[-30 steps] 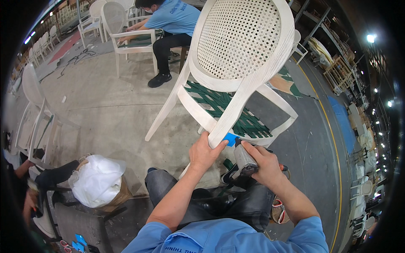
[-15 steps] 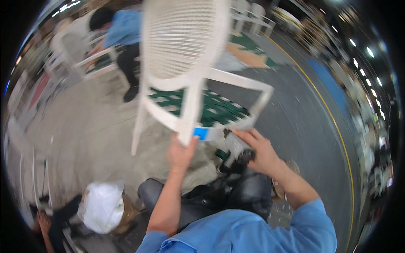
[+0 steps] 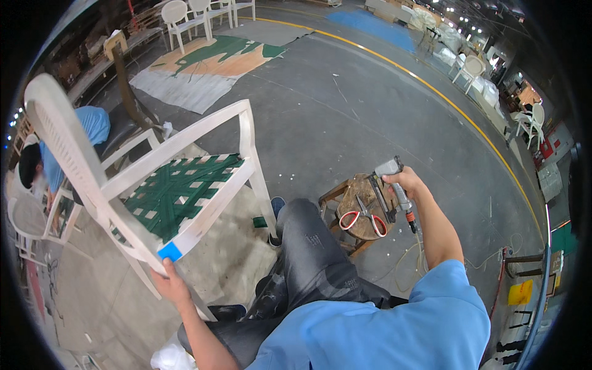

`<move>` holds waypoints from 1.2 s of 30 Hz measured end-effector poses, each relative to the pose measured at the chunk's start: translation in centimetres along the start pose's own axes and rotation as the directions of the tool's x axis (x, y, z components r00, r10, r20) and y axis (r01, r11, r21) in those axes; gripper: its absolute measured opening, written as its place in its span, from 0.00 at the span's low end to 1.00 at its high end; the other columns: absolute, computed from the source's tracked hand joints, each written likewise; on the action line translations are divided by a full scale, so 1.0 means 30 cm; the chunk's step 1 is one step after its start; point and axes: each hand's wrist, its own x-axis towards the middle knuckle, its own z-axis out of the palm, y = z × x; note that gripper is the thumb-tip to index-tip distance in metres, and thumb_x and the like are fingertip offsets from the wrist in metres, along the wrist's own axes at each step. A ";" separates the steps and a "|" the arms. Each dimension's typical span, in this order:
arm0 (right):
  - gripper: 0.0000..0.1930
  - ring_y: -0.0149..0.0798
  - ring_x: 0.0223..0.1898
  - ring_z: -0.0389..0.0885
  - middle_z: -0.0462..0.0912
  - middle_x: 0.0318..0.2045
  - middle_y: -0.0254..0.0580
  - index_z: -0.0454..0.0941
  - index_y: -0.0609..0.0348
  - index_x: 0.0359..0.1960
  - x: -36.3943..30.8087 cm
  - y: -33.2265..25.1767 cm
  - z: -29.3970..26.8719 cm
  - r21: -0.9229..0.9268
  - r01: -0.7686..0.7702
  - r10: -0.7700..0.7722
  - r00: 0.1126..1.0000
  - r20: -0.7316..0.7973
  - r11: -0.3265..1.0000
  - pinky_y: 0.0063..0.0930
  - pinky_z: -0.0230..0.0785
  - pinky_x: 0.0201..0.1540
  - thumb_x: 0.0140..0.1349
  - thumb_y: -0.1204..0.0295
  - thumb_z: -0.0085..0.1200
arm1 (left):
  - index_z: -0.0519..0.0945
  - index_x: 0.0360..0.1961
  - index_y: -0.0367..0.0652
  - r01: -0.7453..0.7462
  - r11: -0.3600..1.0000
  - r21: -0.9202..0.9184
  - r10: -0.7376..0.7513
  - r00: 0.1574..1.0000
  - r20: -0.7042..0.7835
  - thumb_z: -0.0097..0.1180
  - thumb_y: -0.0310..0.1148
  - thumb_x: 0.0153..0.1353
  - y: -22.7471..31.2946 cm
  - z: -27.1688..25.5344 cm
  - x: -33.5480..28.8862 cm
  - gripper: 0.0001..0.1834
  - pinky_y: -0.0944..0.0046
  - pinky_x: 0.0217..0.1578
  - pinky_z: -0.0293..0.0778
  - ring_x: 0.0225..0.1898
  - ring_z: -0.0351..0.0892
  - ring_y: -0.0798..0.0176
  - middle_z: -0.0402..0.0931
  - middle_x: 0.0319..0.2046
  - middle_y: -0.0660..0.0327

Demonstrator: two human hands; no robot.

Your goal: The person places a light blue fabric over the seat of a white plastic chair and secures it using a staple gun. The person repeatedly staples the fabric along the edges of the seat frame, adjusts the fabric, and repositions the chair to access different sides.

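Observation:
A white wooden armchair (image 3: 206, 223) with a woven green webbing seat (image 3: 176, 191) stands tilted at my left. My left hand (image 3: 171, 285) is closed around the chair's frame, just below a blue patch (image 3: 169, 251) at the seat corner. In my right hand (image 3: 405, 180) is a grey air staple gun (image 3: 388, 166), with a hose at its handle's lower end. It is over the right side of a small worn wooden stool (image 3: 361, 187). Scissors (image 3: 364, 217) with red and white handles lie partly open on that stool.
A co-worker in blue (image 3: 92, 126) bends over another white chair (image 3: 28, 216) at the left. Farther ahead lies a patched floor sheet (image 3: 185, 83), with more white chairs (image 3: 177, 18) behind. A thin air hose (image 3: 404, 262) loops on the floor at my right.
My view has swung to the right, putting the chair farther left in the picture. My right hand has carried the staple gun away from the chair to the stool; my left still grips the frame.

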 end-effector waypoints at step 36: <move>0.43 0.62 0.69 0.73 0.76 0.67 0.56 0.69 0.50 0.75 0.070 -0.648 0.876 -0.247 0.967 -0.875 0.176 0.451 0.067 0.49 0.69 0.70 0.56 0.62 0.75 | 0.81 0.52 0.35 0.029 0.997 0.077 -0.026 0.999 -0.048 0.68 0.57 0.66 0.043 -0.056 -0.010 0.33 0.51 0.45 0.80 0.41 0.89 0.43 0.87 0.37 0.44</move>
